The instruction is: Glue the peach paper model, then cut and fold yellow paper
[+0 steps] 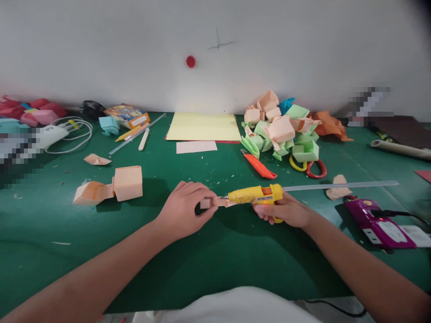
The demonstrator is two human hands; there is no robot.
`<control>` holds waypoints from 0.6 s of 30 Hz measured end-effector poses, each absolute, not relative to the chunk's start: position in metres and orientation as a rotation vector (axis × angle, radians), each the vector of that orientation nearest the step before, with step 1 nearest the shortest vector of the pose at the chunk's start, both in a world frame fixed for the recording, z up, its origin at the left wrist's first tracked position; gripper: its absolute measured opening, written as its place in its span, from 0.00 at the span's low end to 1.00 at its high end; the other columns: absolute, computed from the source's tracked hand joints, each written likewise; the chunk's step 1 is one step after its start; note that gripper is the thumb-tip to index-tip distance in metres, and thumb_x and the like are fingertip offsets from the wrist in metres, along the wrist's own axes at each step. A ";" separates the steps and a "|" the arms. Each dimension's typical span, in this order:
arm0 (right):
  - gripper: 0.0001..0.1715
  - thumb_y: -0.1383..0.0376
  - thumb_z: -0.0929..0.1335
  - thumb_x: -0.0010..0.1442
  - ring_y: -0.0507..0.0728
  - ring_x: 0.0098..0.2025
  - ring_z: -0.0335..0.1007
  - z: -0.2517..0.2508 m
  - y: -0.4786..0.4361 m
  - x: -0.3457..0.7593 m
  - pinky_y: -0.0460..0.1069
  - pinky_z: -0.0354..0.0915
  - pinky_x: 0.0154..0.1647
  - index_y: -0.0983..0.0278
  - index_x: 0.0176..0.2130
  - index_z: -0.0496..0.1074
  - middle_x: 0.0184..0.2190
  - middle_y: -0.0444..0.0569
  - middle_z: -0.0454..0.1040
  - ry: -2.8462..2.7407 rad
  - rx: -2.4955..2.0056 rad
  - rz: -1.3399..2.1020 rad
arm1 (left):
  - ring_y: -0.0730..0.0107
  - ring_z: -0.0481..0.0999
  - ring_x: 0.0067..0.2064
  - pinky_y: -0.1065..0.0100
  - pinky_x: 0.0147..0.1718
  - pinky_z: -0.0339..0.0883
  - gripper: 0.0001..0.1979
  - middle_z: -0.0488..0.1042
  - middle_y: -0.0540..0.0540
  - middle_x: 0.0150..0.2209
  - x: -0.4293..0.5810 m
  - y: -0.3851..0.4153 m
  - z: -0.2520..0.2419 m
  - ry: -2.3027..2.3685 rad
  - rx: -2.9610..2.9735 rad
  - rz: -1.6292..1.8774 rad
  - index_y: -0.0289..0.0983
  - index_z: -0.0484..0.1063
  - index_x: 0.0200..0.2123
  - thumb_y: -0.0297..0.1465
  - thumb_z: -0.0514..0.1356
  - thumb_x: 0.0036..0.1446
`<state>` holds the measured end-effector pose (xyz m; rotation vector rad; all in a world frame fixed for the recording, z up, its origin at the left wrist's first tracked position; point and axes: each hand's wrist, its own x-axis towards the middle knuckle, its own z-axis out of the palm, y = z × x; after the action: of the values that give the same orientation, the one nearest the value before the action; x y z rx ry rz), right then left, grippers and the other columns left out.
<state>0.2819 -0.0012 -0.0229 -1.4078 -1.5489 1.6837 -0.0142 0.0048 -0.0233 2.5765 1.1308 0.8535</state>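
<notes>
My right hand (283, 210) is wrapped round the handle of a yellow hot glue gun (252, 194), a long clear glue stick (340, 185) jutting from its back. The gun's nozzle points left, at or very near a small folded peach paper piece (206, 203). Between thumb and fingers, my left hand (185, 208) pinches that piece; part of it is hidden by the fingers and the gun. Left of my left hand, a peach paper box shape (128, 183) lies joined by a narrow strip to a second folded peach shape (89, 193).
Green and peach folded papers (279, 130) are heaped at the back right, with a red cutter (259, 166) and scissors (315, 168) before them. Yellow paper sheets (204, 127) lie at the back. A purple power strip (379, 224) with a cable sits at right.
</notes>
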 end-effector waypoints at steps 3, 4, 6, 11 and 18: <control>0.32 0.40 0.78 0.44 0.50 0.24 0.66 -0.024 -0.001 0.283 0.44 0.67 0.21 0.64 0.31 0.73 0.24 0.44 0.71 -1.552 -1.395 1.681 | 0.63 0.78 0.42 0.59 0.41 0.63 0.08 0.81 0.47 0.41 -0.014 0.005 -0.024 1.144 2.558 0.853 0.39 0.76 0.42 0.35 0.61 0.63; 0.32 0.40 0.77 0.45 0.49 0.24 0.67 -0.024 0.000 0.284 0.43 0.67 0.22 0.65 0.30 0.73 0.24 0.44 0.71 -1.562 -1.381 1.684 | 0.63 0.78 0.42 0.59 0.41 0.63 0.08 0.81 0.47 0.41 -0.015 0.005 -0.024 1.147 2.554 0.847 0.39 0.76 0.42 0.35 0.60 0.64; 0.32 0.40 0.76 0.48 0.49 0.24 0.66 -0.024 0.000 0.285 0.43 0.67 0.22 0.65 0.29 0.73 0.25 0.45 0.72 -1.588 -1.330 1.690 | 0.63 0.78 0.42 0.59 0.41 0.63 0.08 0.81 0.47 0.41 -0.015 0.005 -0.024 1.148 2.553 0.829 0.40 0.76 0.42 0.35 0.60 0.64; 0.27 0.43 0.75 0.54 0.48 0.25 0.66 -0.023 0.000 0.286 0.42 0.67 0.23 0.65 0.32 0.76 0.29 0.47 0.74 -1.637 -1.149 1.696 | 0.62 0.78 0.42 0.59 0.42 0.64 0.07 0.81 0.46 0.41 -0.015 0.006 -0.024 1.147 2.550 0.823 0.40 0.76 0.41 0.36 0.60 0.64; 0.23 0.46 0.73 0.59 0.48 0.27 0.66 -0.025 0.000 0.286 0.41 0.67 0.23 0.65 0.35 0.78 0.33 0.48 0.74 -1.678 -1.057 1.675 | 0.61 0.78 0.42 0.59 0.40 0.63 0.07 0.81 0.46 0.41 -0.014 0.005 -0.025 1.137 2.552 0.777 0.40 0.76 0.41 0.35 0.60 0.63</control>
<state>0.2857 0.0005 -0.0252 -1.0574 -1.6782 1.6748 -0.0139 0.0053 -0.0253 2.5516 1.1368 0.7769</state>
